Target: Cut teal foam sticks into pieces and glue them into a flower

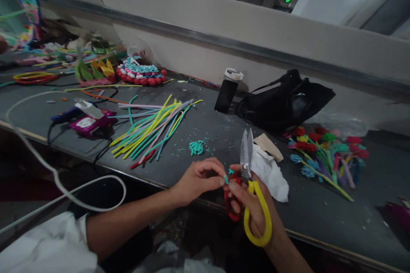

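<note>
Between the thumb and forefinger of my left hand is a short teal piece of pipe cleaner. My right hand is closed round scissors with one yellow and one red handle; the blades point up and away from me. Its fingertips meet the same teal piece, and another teal bit shows by its forefinger. Beyond my left hand lies a small heap of cut teal pieces, with tiny scraps scattered about. Farther left is a loose bundle of yellow, teal, pink and blue pipe cleaners.
A glue gun and a purple device lie left, near a white cable. A dark cup and black bag stand at the back. White tissue and pipe-cleaner flowers are right.
</note>
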Tool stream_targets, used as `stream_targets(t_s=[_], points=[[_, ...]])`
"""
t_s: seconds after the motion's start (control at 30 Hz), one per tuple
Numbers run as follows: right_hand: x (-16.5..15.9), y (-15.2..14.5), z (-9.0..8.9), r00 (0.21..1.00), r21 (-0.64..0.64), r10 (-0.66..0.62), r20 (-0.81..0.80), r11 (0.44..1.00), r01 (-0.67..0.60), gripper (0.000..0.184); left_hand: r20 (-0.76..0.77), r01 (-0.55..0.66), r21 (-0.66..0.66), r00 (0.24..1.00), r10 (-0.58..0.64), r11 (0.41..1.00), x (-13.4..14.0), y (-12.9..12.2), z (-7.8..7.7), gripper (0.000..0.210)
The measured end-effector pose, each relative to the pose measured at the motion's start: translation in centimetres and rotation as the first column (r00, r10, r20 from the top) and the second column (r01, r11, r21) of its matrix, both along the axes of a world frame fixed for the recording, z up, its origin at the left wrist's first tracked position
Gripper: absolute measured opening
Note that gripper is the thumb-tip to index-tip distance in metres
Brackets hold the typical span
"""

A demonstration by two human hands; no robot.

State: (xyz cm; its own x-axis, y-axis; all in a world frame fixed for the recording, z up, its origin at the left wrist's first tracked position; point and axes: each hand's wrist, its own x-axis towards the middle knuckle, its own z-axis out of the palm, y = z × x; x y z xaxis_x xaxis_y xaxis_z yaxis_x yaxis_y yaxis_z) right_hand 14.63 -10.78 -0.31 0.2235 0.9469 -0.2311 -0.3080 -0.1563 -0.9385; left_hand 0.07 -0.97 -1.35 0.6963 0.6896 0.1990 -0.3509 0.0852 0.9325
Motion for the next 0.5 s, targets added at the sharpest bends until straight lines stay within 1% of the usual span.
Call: stream_targets(t_s=[0.1,0.17,0.23,0.37,0.43,0.5], points=[[-0.14,0.14,-0.28,0.999,0.020,-0.015,-0.034,1.000,0.016,0.050,-0.027,-0.011,0.051,1.000,0.013,0.999,0.02,-0.06,-0.08,0.004],[-0.17,0.19,-0.33,0.999,0.039,-0.042,-0.031,0.998,0.044,0.051,-0.045,-0.011,0.049,0.999,0.013,0.999,0.06,-0.16,-0.12,0.006],[-0.20,0.20,-0.23,0.997,0.059,-0.079,0.012,0.995,0.078,0.051,-0.073,-0.008,-0.009,0.997,0.007,1.000,0.13,-0.32,-0.18,0.009],[-0.33,0.08,0.15,0.972,0.058,-0.158,0.175,0.987,0.150,0.050,-0.121,-0.022,-0.181,0.993,0.000,0.983,0.30,-0.67,-0.35,0.015],[-0.40,-0.04,0.29,0.955,0.048,-0.179,0.238,0.984,0.172,0.050,-0.128,-0.031,-0.197,0.992,0.006,0.980,0.35,-0.74,-0.40,0.017],[-0.45,-0.13,0.34,0.948,0.046,-0.180,0.263,0.984,0.174,0.050,-0.131,-0.039,-0.174,0.991,0.016,0.984,0.35,-0.72,-0.39,0.017]])
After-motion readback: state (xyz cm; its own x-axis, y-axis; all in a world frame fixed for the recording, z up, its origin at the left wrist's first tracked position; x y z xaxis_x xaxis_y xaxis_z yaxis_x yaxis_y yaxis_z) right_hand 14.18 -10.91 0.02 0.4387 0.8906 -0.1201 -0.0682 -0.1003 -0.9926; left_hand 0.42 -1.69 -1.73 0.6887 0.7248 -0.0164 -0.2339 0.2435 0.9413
